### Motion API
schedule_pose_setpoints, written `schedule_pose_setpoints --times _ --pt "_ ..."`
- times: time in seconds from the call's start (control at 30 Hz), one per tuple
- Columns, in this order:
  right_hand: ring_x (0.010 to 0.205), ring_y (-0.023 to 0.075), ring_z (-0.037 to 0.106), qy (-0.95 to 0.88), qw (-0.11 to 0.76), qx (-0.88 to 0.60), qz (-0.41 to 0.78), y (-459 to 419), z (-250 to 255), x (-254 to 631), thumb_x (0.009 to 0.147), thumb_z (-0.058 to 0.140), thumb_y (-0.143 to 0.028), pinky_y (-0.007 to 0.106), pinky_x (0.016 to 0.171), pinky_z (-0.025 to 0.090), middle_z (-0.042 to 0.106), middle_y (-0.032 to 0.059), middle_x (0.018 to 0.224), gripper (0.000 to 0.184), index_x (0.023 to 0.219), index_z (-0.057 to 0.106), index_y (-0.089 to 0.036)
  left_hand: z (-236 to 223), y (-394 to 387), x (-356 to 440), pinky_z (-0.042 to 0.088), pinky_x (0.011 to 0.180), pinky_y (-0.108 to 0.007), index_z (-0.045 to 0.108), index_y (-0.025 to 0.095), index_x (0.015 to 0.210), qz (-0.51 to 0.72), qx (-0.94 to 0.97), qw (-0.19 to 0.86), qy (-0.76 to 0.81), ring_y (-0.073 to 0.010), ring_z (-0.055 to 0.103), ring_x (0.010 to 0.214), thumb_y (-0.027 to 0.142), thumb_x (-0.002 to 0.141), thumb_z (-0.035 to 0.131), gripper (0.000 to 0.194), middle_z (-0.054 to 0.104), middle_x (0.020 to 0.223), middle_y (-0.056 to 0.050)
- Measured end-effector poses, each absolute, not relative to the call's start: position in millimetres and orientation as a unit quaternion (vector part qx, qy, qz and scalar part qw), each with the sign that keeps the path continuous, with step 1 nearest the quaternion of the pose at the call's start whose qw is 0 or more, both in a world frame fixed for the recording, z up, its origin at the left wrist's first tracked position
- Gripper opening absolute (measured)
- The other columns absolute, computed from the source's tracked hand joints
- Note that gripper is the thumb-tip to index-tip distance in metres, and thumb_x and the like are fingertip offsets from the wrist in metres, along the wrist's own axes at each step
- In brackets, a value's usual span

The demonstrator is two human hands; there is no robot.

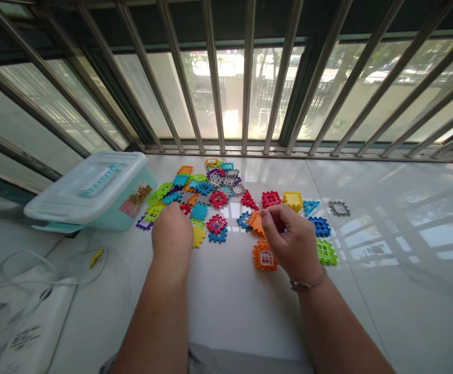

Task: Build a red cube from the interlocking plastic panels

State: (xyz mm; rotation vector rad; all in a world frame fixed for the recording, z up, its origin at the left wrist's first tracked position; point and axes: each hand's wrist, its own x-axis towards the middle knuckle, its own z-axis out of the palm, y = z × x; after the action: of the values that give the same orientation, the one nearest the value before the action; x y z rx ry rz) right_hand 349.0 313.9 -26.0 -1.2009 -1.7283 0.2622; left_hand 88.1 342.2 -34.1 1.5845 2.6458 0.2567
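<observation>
We see most of the plastic snap-together tiles (207, 189) lying in a loose, overlapping heap on the glossy white window ledge (390, 306), while a smaller set sits spread out to its right, mostly apart from one another: a red window tile (270, 199), a yellow square tile (292, 201), a pale blue triangle tile (310, 207), a grey tile (339, 208), a blue tile (320, 226), a green tile (327, 252) and an orange house-shaped tile (265, 255). So the heap holds the larger share and the spread-out set the smaller. Our left hand (172, 234) rests at the heap's near edge, its fingers (174, 210) curled down over the tiles with the tips hidden — we cannot tell whether they hold one. Our right hand (291, 241) hovers beside the orange tile, thumb and forefinger pinching what looks like a small blue piece (285, 229), mostly hidden. Left of the heap stands a teal storage box (133, 205) with a white lid (86, 192) — nothing lies between our hands and the tiles. A white power strip (35, 332) and loose cables (24, 265) lie nearer on the left, and steel window bars (211, 78) run along the far side.
</observation>
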Motion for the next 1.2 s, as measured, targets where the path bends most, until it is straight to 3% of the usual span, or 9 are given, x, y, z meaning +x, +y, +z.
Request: schedule_pose_setpoints --times 0.13,0.23,0.27,0.37,0.47,0.53,0.97,1.1,1.2 --pt "0.057 0.0105 0.054 -0.707 0.494 -0.495 0.107 314.9 -27.1 348.5 0.109 0.066 -0.031 0.025 0.059 0.043 0.064 -0.0049 0.069 0.022 0.090 0.070 -0.023 -24.2 341.5 97.5 0.058 0.098 -0.046 0.078 0.018 0.124 0.230 0.518 0.016 0.824 -0.0369 0.078 0.109 0.030 0.108 0.048 0.035 0.083 0.116 -0.018" --pt "0.060 0.0114 0.057 -0.709 0.486 -0.500 0.109 316.3 -30.5 346.3 0.107 0.069 -0.029 0.028 0.065 0.051 0.075 -0.0005 0.090 0.008 0.108 0.074 -0.023 -27.8 342.9 117.4 0.061 0.094 -0.038 0.078 0.020 0.120 0.411 0.535 0.195 0.712 -0.0276 0.079 0.100 0.043 0.103 0.066 0.031 0.085 0.109 -0.010" --pt "0.062 0.0124 0.060 -0.714 0.475 -0.502 0.113 316.9 -32.4 345.4 0.105 0.071 -0.030 0.029 0.068 0.054 0.077 0.0025 0.102 0.016 0.119 0.073 -0.022 -31.0 343.6 125.0 0.062 0.089 -0.035 0.076 0.019 0.121 0.467 0.508 0.288 0.663 -0.0253 0.080 0.096 0.046 0.101 0.070 0.034 0.086 0.107 -0.009" --pt "0.088 0.0212 0.074 -0.739 0.428 -0.505 0.130 319.0 -38.6 342.7 0.102 0.076 -0.030 0.037 0.080 0.063 0.074 0.0135 0.136 0.048 0.147 0.064 -0.021 -41.9 344.9 145.2 0.061 0.075 -0.030 0.072 0.019 0.126 0.525 0.447 0.484 0.539 -0.0192 0.076 0.077 0.052 0.090 0.086 0.051 0.083 0.090 -0.004" --pt "0.125 0.0314 0.074 -0.754 0.408 -0.498 0.134 320.5 -42.7 341.2 0.102 0.075 -0.028 0.045 0.098 0.066 0.071 0.0160 0.145 0.051 0.151 0.063 -0.022 -48.3 344.8 156.5 0.063 0.076 -0.029 0.072 0.019 0.126 0.530 0.427 0.561 0.472 -0.0178 0.077 0.075 0.048 0.086 0.094 0.054 0.080 0.083 -0.002" --pt "0.133 0.0327 0.072 -0.753 0.411 -0.497 0.132 320.8 -43.3 340.9 0.103 0.074 -0.027 0.047 0.103 0.066 0.072 0.0147 0.145 0.049 0.150 0.064 -0.024 -49.4 344.5 159.4 0.066 0.081 -0.032 0.072 0.020 0.125 0.535 0.416 0.581 0.450 -0.0188 0.080 0.079 0.045 0.086 0.095 0.052 0.082 0.087 -0.002" --pt "0.118 0.0289 0.077 -0.742 0.420 -0.504 0.136 320.9 -45.5 340.1 0.103 0.071 -0.025 0.045 0.099 0.069 0.069 0.0168 0.148 0.053 0.156 0.064 -0.022 -49.1 345.0 161.6 0.068 0.090 -0.038 0.070 0.019 0.124 0.556 0.383 0.588 0.445 -0.0205 0.082 0.085 0.043 0.088 0.091 0.048 0.084 0.095 -0.006" --pt "0.111 0.0278 0.076 -0.724 0.448 -0.510 0.124 320.3 -44.6 338.9 0.104 0.068 -0.022 0.046 0.097 0.067 0.072 0.0157 0.141 0.043 0.147 0.067 -0.021 -48.0 343.2 162.4 0.065 0.089 -0.033 0.067 0.023 0.133 0.556 0.391 0.587 0.440 -0.0182 0.080 0.087 0.036 0.088 0.091 0.052 0.082 0.093 -0.002" --pt "0.094 0.0238 0.076 -0.706 0.471 -0.515 0.118 319.3 -44.0 338.0 0.104 0.068 -0.022 0.044 0.091 0.066 0.077 0.0121 0.130 0.034 0.137 0.071 -0.022 -47.2 341.3 162.4 0.062 0.090 -0.031 0.067 0.025 0.134 0.539 0.410 0.598 0.428 -0.0167 0.079 0.089 0.034 0.088 0.093 0.054 0.082 0.095 -0.001"
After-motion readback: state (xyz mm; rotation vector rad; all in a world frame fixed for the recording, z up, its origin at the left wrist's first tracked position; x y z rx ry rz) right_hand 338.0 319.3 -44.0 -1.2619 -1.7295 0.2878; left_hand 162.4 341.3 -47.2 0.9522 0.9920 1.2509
